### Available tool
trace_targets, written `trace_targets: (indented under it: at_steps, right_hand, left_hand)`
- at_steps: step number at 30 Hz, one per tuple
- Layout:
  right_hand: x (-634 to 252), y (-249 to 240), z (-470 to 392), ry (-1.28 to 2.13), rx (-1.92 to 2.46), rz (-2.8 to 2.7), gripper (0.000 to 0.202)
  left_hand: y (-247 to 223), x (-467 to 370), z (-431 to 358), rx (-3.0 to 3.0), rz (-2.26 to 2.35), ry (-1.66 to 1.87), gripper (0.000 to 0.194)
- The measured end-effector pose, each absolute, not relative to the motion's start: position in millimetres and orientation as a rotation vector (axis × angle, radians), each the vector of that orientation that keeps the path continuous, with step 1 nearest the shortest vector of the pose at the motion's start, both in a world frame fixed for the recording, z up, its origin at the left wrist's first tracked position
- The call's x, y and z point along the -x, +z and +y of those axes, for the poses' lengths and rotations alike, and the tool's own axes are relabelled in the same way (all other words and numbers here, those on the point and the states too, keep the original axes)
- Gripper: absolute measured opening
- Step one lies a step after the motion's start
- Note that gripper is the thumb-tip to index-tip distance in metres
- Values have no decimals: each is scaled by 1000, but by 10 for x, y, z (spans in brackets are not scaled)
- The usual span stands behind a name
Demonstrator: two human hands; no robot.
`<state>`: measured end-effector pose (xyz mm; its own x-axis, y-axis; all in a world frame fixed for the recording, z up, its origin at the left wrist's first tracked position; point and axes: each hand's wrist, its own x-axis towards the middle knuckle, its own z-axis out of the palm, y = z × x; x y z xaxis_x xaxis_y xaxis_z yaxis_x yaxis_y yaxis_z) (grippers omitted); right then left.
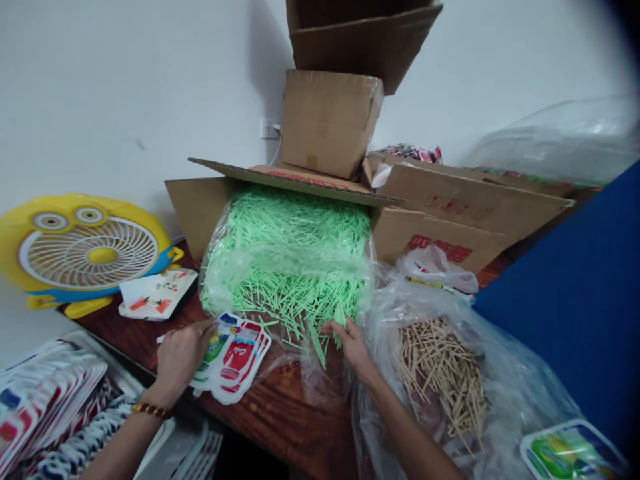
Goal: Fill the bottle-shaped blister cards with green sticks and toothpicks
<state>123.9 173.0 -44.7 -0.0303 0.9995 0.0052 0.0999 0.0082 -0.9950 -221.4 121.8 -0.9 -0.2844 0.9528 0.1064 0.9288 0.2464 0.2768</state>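
Pinching a few green straws between thumb and fingers, the right hand works at the mouth of an open carton. Head view: the carton faces the person, with the heap in its clear plastic liner spilling forward; this probably gives low, easy access. The left hand, closed at the edge of the printed pouches, steadies them beside the heap, over the near edge of the counter, their fronts upward, perhaps so that the faces can be seen. To the right, tan sticks lie loose in a clear bag, apparently laid open for reach. More pouches stand in rows at the lower left, likely grouped by kind.

Lettering: "Cola" reads on a red bottle design on the held pouches. Red characters mark the carton at right, too soft to read surely. The yellow fan, goggle-eyed, shows no legible brand.
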Motion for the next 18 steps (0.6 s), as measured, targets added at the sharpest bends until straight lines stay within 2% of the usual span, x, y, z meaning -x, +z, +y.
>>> trace_targets:
  at_steps: [7,12,18]
  right_hand:
    - [-1258,-497,1499,1153,1214,-1349,18]
    - [-1258,-563,1486,1175,1164,-1293,19]
    - [-1265,-562,1510,1291,1064,-1075,19]
  left_hand:
    - [67,2196,1185,-1834,2328,680,32]
    - [177,2261,1171,-1632,2173,958,25]
    - [302,2106,1060,-1305,1835,1317,32]
